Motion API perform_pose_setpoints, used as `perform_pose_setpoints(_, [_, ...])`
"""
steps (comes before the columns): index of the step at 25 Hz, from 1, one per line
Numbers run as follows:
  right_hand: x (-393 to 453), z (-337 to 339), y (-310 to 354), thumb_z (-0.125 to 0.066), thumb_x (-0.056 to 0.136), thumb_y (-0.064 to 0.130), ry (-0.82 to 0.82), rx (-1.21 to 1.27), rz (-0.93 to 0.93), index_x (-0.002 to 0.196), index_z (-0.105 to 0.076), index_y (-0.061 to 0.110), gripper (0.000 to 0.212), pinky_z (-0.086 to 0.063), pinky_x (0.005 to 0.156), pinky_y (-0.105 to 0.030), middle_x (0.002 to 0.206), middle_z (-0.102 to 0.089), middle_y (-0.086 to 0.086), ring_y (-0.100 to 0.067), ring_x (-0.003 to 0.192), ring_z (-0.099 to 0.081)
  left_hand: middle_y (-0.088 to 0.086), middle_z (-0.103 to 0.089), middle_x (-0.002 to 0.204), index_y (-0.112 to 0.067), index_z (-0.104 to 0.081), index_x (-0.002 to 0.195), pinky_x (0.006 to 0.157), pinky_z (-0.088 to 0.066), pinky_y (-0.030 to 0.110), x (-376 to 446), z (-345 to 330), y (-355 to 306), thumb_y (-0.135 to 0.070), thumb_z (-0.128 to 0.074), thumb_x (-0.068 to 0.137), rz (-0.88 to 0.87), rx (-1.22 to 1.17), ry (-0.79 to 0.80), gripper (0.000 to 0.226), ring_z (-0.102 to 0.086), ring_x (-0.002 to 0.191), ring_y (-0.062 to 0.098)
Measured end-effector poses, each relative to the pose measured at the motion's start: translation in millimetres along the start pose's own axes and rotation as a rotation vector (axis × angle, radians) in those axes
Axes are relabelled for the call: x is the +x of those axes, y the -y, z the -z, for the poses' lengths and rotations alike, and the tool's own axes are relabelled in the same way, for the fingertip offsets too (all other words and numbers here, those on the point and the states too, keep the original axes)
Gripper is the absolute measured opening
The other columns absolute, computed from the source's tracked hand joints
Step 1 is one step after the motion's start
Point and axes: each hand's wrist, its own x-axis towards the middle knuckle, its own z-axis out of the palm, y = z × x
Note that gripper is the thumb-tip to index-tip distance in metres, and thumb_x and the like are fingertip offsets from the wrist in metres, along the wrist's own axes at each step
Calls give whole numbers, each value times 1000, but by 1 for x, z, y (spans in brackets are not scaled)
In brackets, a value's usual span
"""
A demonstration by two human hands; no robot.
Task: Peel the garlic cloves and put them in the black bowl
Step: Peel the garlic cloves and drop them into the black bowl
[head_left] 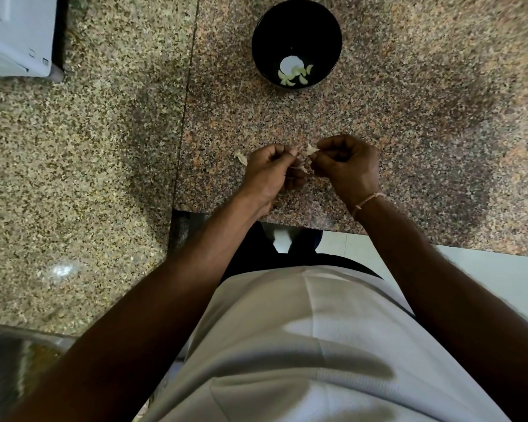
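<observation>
Garlic clove (311, 150) pinched between both hands, near black bowl (296, 44).

Speckled granite counter (409, 117); white appliance (16, 35) far left corner; steel vessel (9, 370) near left.

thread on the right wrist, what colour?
Pale pink thread, tied round the wrist just below the right hand. Head view, the only one.

A kitchen. Speckled granite worktop (409, 102) fills the view. A white appliance (16, 35) sits at ten o'clock.
</observation>
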Motion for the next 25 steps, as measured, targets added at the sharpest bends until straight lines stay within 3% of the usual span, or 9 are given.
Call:
perform_pose_setpoints(4, [1,0,-1,-79,83,4,26,-65,28,102,-73,11,21,-65,73,-44,82,-78,-3,-19,76,-77,16,-73,90,0,-68,106,63,-64,38,-2,1,-2,-2,-65,100,-10,46,-20,7,-72,67,25])
perform_pose_setpoints(8, [3,-2,0,-82,82,13,9,-235,144,103,-75,14,22,-62,70,-22,86,-77,6,0,77,-74,15,-77,87,4,-72,105,66,-65,41,-4,-4,-7,-10,-73,96,-34,71,-17,16,-73,67,27])
perform_pose_setpoints(10, [3,-4,1,-81,83,14,0,-272,182,102,-75,16,20,-60,69,-18,86,-76,8,3,77,-73,15,-77,86,4,-73,104,64,-65,38,-4,-5,-8,-8,-76,93,-43,72,-24,16,-73,67,25])
perform_pose_setpoints(16, [4,-3,3,-83,84,18,37,-285,218,105,-77,21,21,-60,72,-17,88,-77,9,4,80,-73,17,-74,91,2,-72,99,63,-64,32,-2,-4,-10,1,-69,96,-84,90,-32,4,-73,68,18])
perform_pose_setpoints(21, [4,-4,3,-84,84,18,64,-293,229,109,-78,18,26,-57,72,-11,86,-75,10,8,80,-72,13,-77,84,-1,-76,98,65,-66,46,3,-6,-4,-5,-70,98,-235,355,-100,7,-76,67,25])
perform_pose_setpoints(25, [6,-3,2,-86,82,17,69,-272,217,109,-79,18,27,-58,73,-14,86,-76,8,4,80,-73,12,-76,84,-2,-75,98,65,-66,49,8,-7,-3,-4,-69,98,-245,422,-120,6,-76,66,23])
